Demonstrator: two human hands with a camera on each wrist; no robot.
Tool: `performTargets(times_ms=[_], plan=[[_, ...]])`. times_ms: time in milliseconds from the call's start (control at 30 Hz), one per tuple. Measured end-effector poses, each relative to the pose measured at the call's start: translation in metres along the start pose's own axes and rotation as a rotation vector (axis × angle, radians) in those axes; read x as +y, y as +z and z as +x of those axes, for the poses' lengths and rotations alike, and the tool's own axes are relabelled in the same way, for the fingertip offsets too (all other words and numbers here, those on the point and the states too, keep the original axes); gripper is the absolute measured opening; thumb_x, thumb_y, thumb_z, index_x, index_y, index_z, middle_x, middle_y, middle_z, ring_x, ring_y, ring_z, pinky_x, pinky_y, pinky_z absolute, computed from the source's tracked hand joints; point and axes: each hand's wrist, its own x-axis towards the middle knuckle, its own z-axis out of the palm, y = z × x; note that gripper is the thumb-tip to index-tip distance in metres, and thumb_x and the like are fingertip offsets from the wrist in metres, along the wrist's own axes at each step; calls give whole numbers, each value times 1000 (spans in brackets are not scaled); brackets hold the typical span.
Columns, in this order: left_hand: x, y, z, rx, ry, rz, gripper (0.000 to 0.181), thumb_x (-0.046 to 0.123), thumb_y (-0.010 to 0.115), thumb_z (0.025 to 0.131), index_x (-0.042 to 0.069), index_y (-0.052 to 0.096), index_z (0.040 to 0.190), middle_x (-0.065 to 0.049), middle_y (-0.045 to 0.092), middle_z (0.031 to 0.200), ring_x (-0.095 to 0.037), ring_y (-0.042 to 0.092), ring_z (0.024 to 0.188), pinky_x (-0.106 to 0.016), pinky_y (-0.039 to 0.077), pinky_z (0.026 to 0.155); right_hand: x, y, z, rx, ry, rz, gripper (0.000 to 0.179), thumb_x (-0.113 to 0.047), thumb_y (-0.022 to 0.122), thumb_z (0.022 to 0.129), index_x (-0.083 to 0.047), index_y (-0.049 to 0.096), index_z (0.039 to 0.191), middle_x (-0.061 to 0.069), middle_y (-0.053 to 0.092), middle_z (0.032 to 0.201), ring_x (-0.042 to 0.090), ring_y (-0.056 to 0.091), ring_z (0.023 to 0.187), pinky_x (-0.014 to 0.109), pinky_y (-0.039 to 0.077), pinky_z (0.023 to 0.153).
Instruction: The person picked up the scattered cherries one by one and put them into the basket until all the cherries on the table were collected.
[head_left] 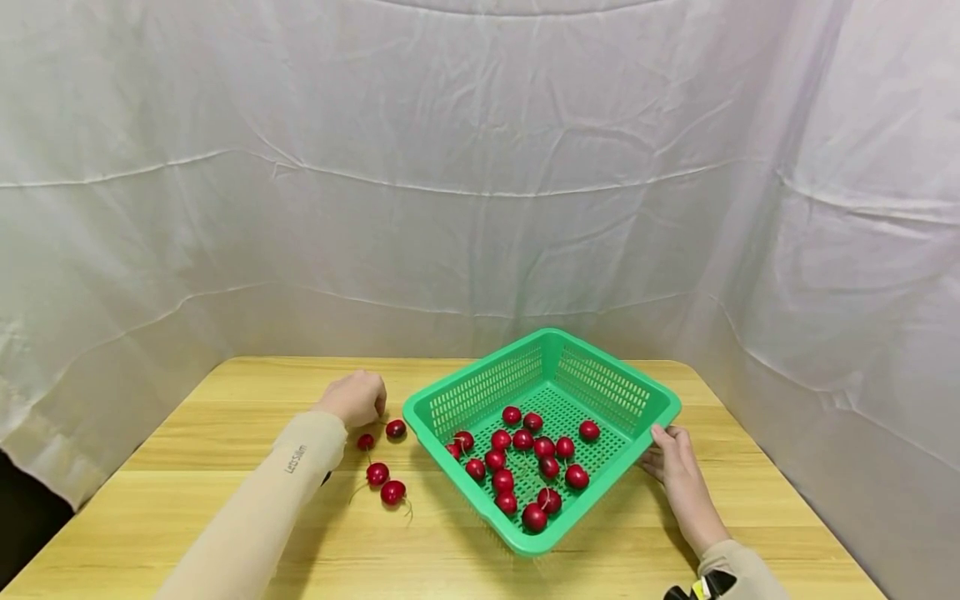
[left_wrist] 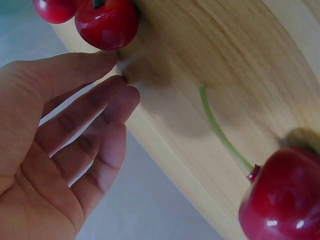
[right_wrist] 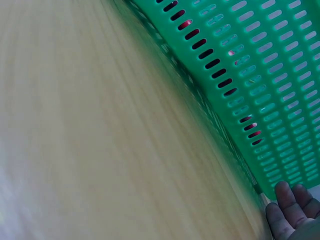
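My left hand (head_left: 356, 398) is low over the table, left of a green basket (head_left: 442, 471). Its thumb and fingers are loosely bent with a gap between them in the left wrist view, the thumb tip close under a red cherry (left_wrist: 107, 25). Another cherry (left_wrist: 285, 195), with a long green stem, lies lower right there. In the head view, several cherries (head_left: 377, 475) lie on the wood beside this hand. My right hand (head_left: 682, 479) holds the basket's right side, thumb at the rim, fingers (right_wrist: 287, 200) against the outside. Inside the basket are many red cherries (head_left: 522, 439).
The wooden table (head_left: 225, 442) has rounded far corners. Behind it and at both sides hangs a wrinkled pale curtain (head_left: 450, 250). The basket's perforated wall (right_wrist: 240, 75) fills the upper right of the right wrist view.
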Motion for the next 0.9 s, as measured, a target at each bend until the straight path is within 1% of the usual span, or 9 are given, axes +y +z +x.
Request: performTargets(times_ms=[100,333,467,700,900], plan=[[0,1,0,1,5,-3,22,-5,74,81,16,80,79,0,77,86,-17,67,80,-41,61,73,0,0,0,-1,3,-1,65,-54,24,116,-1,24,154,19,45,145,-2,60,111,15,51,99],[2,0,0,-4,6,-2,18,0,78,85,15,78,77,-4,77,86,-16,65,77,-37,59,70,-1,0,0,1,7,0,66,-54,25,116,-1,24,155,19,45,145,-2,60,111,14,51,98],[3,-1,-2,-4,4,0,18,1,79,86,15,77,76,-2,76,84,-16,64,76,-37,59,70,-1,1,-1,2,0,5,65,-53,25,116,-1,25,154,19,45,144,-1,60,110,14,51,98],[3,-2,-4,-16,-14,-15,23,-8,72,83,13,74,75,0,73,80,-17,63,72,-34,56,67,-2,2,-1,11,-12,11,63,-52,25,116,0,26,152,18,46,142,0,61,109,15,52,97],[2,-2,-4,-20,-11,-13,24,-9,70,83,13,74,75,0,71,79,-17,61,72,-34,54,66,-1,1,-1,8,-11,4,63,-53,25,116,-1,26,153,18,46,143,0,61,110,16,52,98]])
